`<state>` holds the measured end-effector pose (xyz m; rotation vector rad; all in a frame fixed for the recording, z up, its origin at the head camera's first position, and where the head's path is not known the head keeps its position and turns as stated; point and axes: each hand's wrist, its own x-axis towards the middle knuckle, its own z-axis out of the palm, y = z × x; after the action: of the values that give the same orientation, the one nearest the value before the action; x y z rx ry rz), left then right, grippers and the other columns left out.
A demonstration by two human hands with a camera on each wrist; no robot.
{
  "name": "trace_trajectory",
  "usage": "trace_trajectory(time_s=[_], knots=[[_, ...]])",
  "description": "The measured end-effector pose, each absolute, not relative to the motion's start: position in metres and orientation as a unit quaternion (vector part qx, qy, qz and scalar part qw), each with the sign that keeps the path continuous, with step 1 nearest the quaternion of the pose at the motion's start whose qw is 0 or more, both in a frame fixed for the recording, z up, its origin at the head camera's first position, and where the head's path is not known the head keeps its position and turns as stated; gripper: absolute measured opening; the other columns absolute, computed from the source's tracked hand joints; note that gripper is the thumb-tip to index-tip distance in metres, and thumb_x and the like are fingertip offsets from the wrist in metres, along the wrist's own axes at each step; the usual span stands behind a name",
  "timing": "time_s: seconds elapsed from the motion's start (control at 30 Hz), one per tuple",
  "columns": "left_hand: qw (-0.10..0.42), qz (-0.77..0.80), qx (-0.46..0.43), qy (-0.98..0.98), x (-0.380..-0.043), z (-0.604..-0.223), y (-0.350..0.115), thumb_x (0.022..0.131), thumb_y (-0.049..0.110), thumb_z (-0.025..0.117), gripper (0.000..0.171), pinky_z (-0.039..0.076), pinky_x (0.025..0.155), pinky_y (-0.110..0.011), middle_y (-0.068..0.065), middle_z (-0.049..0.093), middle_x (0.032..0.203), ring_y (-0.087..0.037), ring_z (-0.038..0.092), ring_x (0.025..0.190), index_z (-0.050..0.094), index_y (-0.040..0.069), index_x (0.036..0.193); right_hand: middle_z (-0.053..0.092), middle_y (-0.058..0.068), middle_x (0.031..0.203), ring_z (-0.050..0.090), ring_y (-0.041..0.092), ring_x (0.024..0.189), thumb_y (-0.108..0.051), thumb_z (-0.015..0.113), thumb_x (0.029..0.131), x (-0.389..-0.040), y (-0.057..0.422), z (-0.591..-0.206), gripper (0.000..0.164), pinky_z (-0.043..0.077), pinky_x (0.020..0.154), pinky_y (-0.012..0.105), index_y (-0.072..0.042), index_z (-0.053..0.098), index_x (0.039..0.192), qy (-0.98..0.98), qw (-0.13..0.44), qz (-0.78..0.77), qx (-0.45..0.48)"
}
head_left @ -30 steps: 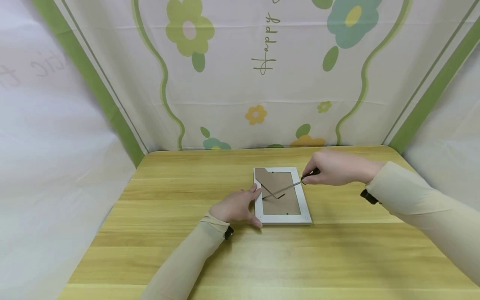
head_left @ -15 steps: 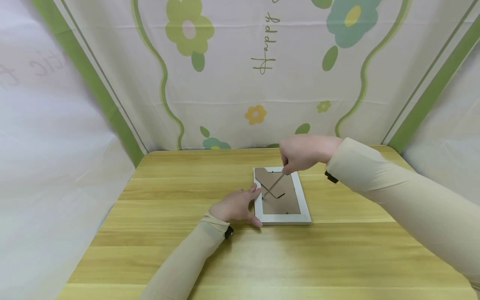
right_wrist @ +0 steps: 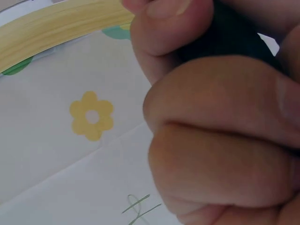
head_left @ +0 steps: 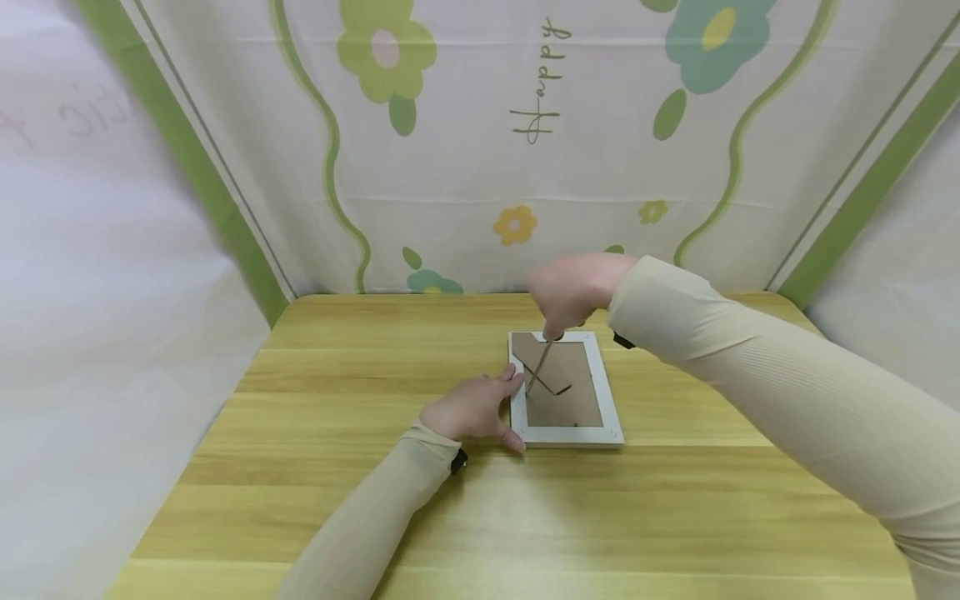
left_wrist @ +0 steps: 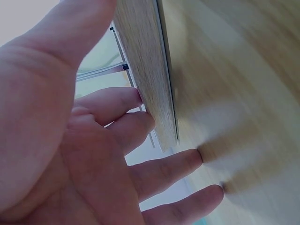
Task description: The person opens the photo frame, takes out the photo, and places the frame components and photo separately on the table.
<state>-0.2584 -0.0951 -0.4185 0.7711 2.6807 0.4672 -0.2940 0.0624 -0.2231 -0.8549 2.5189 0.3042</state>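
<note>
A white picture frame (head_left: 611, 421) lies face down on the table, its brown backing board (head_left: 573, 408) showing with a support leg across it. My left hand (head_left: 476, 408) rests at the frame's left side, thumb by the near corner. In the left wrist view, two fingertips touch the frame's side (left_wrist: 145, 61) and two meet the table. My right hand (head_left: 570, 292) grips a screwdriver (head_left: 540, 363) above the far part of the frame. The shaft slants down to a small dark tab at the left inner edge. The dark handle (right_wrist: 229, 37) is wrapped by curled fingers in the right wrist view.
The wooden table (head_left: 360, 400) runs back to a white flowered cloth (head_left: 450, 167). Cloth panels with green bands (head_left: 240, 233) stand at both sides. A small dark tab (head_left: 576, 425) sits at the backing's near edge.
My right hand has moved left, from beside the frame to over its far part, and the screwdriver stands steeper. Its tip stays at the left inner edge. The left hand has kept its place.
</note>
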Motion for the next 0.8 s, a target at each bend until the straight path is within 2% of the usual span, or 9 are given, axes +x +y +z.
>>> trace_trajectory(time_s=[0.1,0.23,0.57,0.8], knots=[[0.158,0.166,0.265,0.937,-0.258,-0.418,-0.095,0.07,0.053,0.085,0.11,0.035,0.111,-0.042,-0.008,0.021,0.162,-0.036,0.04,0.138,0.03,0.014,0.157,0.041,-0.006,0.052,0.035,0.007,0.046,-0.022,0.07,0.09,-0.293,0.053,-0.221,0.033,0.035,0.05,0.024,-0.015,0.052,0.063,0.918,0.232,0.119,-0.298],[0.155,0.163,0.264,0.938,-0.259,-0.418,-0.095,0.07,0.053,0.085,0.109,0.037,0.11,-0.041,-0.007,0.022,0.162,-0.035,0.042,0.137,0.031,0.015,0.157,0.044,-0.004,0.054,0.036,0.009,0.047,-0.016,0.068,0.087,-0.292,0.043,-0.219,0.018,0.033,0.048,0.025,-0.013,0.059,0.072,0.92,0.237,0.126,-0.286],[0.152,0.167,0.262,0.938,-0.257,-0.416,-0.096,0.07,0.053,0.085,0.11,0.041,0.107,-0.038,-0.006,0.023,0.161,-0.032,0.045,0.134,0.031,0.015,0.157,0.042,-0.003,0.052,0.036,0.011,0.047,-0.009,0.065,0.084,-0.29,0.027,-0.218,0.025,0.028,0.047,0.026,-0.015,0.051,0.064,0.916,0.238,0.146,-0.289],[0.157,0.171,0.258,0.938,-0.256,-0.414,-0.097,0.071,0.053,0.085,0.109,0.04,0.107,-0.038,-0.004,0.024,0.161,-0.031,0.044,0.135,0.03,0.015,0.157,0.045,-0.002,0.054,0.038,0.012,0.048,-0.01,0.066,0.086,-0.29,0.021,-0.217,0.017,0.032,0.049,0.027,-0.013,0.059,0.071,0.913,0.233,0.161,-0.294]])
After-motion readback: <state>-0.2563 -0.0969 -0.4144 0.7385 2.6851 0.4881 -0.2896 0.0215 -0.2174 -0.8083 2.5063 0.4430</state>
